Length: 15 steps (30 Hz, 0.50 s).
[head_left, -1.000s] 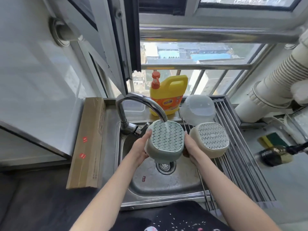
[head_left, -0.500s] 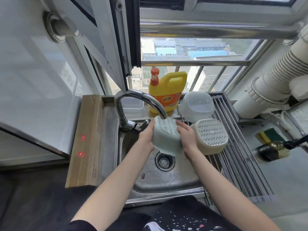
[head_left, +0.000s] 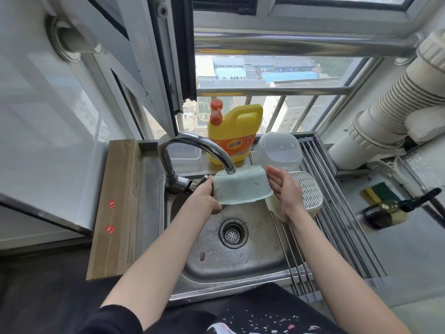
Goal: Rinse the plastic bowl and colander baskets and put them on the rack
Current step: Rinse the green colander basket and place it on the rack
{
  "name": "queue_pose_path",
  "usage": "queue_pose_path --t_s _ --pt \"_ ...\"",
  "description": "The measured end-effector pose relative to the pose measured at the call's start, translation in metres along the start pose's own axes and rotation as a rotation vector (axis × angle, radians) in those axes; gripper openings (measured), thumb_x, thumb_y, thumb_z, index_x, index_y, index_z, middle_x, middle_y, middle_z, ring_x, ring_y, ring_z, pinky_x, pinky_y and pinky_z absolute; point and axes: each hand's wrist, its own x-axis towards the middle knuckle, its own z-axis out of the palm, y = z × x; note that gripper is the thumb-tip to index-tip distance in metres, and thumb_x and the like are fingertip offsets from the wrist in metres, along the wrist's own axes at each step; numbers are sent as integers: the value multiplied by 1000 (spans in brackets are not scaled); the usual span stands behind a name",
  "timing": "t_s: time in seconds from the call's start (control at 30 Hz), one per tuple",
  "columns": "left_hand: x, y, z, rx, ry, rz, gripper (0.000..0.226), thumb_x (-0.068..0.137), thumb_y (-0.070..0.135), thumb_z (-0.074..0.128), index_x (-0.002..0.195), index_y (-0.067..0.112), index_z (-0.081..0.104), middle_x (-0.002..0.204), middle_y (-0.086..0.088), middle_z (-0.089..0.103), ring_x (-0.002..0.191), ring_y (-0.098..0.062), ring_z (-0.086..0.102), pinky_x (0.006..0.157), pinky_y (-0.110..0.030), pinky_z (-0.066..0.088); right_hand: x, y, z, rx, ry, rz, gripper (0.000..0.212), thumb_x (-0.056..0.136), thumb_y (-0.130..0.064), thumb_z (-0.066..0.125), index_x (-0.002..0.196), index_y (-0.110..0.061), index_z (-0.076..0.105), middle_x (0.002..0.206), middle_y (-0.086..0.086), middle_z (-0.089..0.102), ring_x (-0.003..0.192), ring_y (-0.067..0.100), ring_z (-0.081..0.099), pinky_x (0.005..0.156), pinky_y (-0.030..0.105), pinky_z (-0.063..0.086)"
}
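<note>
Green colander sits upside down under the tap over the sink, left hand curled round its left rim, right hand flat-fingered against its right side, and the rack lies just right, nearest that hand.

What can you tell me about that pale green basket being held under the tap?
The green colander looks like matte plastic, squarish with rounded corners and a flared rim. It is held upside down over the sink, its perforated base up under the faucet spout; two small holes show in its side wall. The left hand grips its left edge and the right hand lies flat against its right side.
</note>
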Motion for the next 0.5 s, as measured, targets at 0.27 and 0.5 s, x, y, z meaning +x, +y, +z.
queue_pose_path --t_s 0.27,0.5 --pt "8 -1 -2 -15 -36 -38 28 80 28 77 90 8 60 79 -14 67 69 -35 65 31 -48 49 -3 -9 -1 -11 18 -45 39 103 -21 32 120 -2 61 115 11 68 106 17 66 90 27 54" --pt "10 -8 -17 -47 -29 -23 22 75 23 77 77 8 61 51 -15 66 39 -33 64 38 -48 51 -7 -18 20 -61 -36 -118 36 101 -15 33 117 0 62 113 13 68 106 20 65 95 29 51"
